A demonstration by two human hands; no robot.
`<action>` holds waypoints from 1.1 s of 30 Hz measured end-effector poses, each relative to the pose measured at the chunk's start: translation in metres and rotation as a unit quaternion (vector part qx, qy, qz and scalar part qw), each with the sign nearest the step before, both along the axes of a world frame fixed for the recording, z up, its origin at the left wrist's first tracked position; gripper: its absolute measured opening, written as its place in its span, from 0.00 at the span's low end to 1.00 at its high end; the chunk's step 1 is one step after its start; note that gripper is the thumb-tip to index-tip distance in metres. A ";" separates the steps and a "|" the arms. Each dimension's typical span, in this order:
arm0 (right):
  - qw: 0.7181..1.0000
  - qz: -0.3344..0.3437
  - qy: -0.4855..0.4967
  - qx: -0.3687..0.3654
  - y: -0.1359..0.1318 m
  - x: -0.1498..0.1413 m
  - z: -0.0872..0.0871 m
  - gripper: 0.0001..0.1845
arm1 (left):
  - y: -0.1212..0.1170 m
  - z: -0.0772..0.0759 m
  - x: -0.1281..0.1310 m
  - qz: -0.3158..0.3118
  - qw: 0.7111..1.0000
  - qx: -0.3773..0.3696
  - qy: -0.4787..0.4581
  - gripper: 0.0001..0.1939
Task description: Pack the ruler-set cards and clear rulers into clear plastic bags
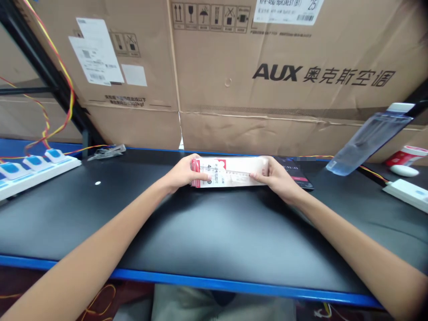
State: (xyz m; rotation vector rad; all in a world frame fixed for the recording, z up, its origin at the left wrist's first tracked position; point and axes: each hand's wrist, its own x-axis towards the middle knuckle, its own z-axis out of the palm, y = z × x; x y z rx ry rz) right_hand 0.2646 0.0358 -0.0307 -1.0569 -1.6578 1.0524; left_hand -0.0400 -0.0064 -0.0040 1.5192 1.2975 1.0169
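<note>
A flat, clear-fronted ruler set pack [234,173], white with red print at its left end, is held level just above the black tabletop [214,232]. Its left end is gripped by my left hand [187,173], thumb across the front and fingers behind. At the other end, my right hand [276,177] pinches the pack the same way. My fingers behind the pack are hidden. Partly covered by my right hand, a dark phone [302,176] with a lit screen lies on the table.
Large cardboard boxes [214,80] stand along the back. On the left is a white power strip [36,174] with plugs and red-yellow wires. A tilted clear bottle [369,138], a red-and-white tub [406,155] and another white strip [408,194] are at right.
</note>
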 end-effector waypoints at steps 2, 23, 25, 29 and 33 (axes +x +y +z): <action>0.999 -0.023 -0.006 -0.032 -0.001 0.001 0.004 0.41 | 0.000 0.001 0.002 0.013 0.999 -0.028 -0.011 0.30; 0.958 -0.144 -0.243 0.042 0.008 -0.011 -0.004 0.35 | 0.013 -0.015 0.013 0.121 0.931 0.085 0.335 0.29; 0.957 -0.139 -0.250 0.045 0.006 -0.013 -0.002 0.34 | 0.015 -0.016 0.012 0.119 0.925 0.088 0.349 0.29; 0.958 -0.132 -0.248 0.050 0.004 -0.012 -0.002 0.36 | 0.017 -0.019 0.007 0.127 0.920 0.089 0.360 0.30; 0.962 -0.130 -0.229 0.072 0.004 -0.007 -0.006 0.36 | 0.019 -0.022 0.000 0.130 0.924 0.104 0.344 0.32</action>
